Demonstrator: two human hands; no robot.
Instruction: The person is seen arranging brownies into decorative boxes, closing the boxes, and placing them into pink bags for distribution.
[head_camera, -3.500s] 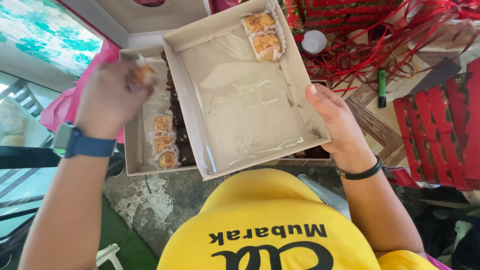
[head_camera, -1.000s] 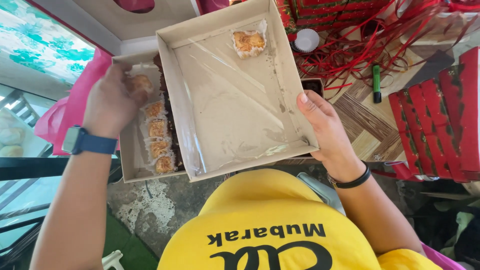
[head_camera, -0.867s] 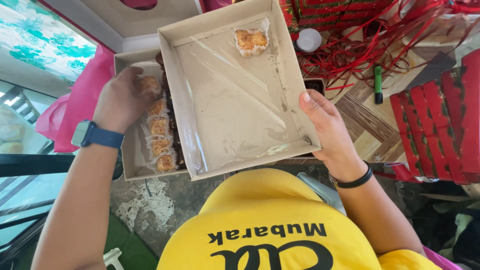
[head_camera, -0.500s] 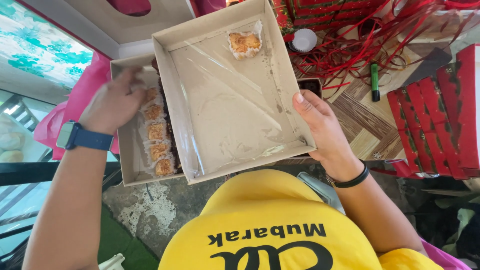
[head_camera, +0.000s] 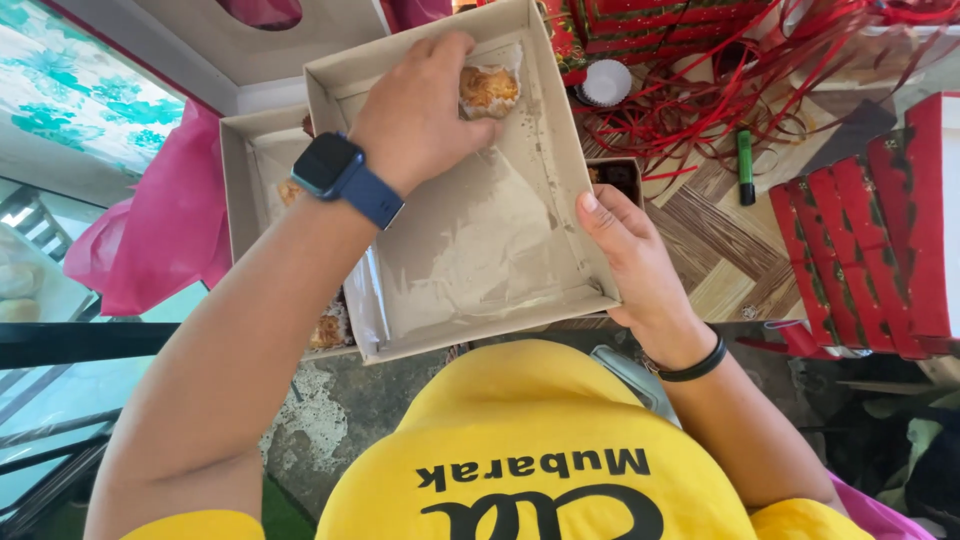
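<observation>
1. Left hand (head_camera: 425, 105), with a dark blue smartwatch (head_camera: 327, 165) on its wrist, reaching across into the far corner of the large square tan cardboard box lined with clear plastic film (head_camera: 470, 240); fingers curled about the golden crumb-topped pastry in a white paper cup (head_camera: 489, 87), touching it at its left side. Whether lifted or only pinched: cannot tell.
2. Pastry sitting against the far wall of the lined box, near its far right corner, the only piece inside.
3. Right hand (head_camera: 630, 265), wearing a black band at the wrist, gripping the right wall of the lined box near its near right corner, thumb laid along the rim, fingers hidden beneath.
4. Second, smaller tan cardboard box (head_camera: 245, 175) lying under and to the left of the lined box, partly covered by the left forearm; similar golden pastries (head_camera: 330, 328) glimpsed at its near edge.
5. Pink tissue paper (head_camera: 160, 220) bunched just left of the smaller box.
6. On the wooden-patterned desk (head_camera: 730, 250) to the right: a green marker (head_camera: 744, 165), an empty white paper cup (head_camera: 606, 83) and tangled red ribbon (head_camera: 720, 90) toward the far edge, red folded cartons (head_camera: 880, 240) along the right edge.
</observation>
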